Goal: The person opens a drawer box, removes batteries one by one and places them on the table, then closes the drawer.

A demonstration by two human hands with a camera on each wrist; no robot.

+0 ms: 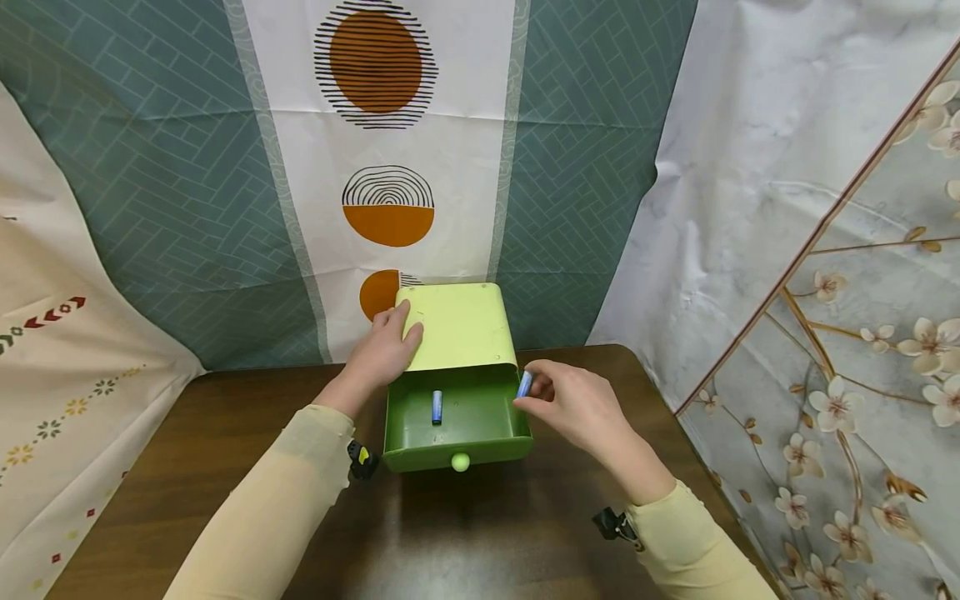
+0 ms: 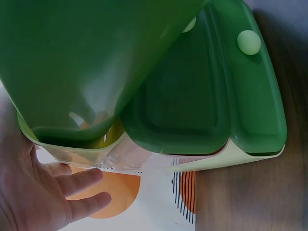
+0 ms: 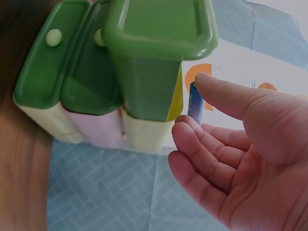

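My right hand [image 1: 583, 407] pinches a small blue battery [image 1: 524, 384] between thumb and fingertips, just off the right side of the pulled-out top drawer [image 1: 483, 451]. The right wrist view shows that battery [image 3: 196, 103] standing nearly upright in the pinch. Inside the green drawer lies a second blue battery [image 1: 437, 408], left of the middle. My left hand [image 1: 380, 354] rests against the upper left edge of the pale yellow drawer cabinet [image 1: 461, 327], thumb on its top. From the left wrist, this hand [image 2: 43, 195] shows its fingers extended beside the cabinet.
Below the open drawer, two more green drawers are closed, a middle one [image 3: 89, 84] and a bottom one [image 3: 41, 77], each with a pale round knob. The cabinet stands at the back of a dark wooden table [image 1: 480, 533], near a patterned cloth [image 1: 405, 150].
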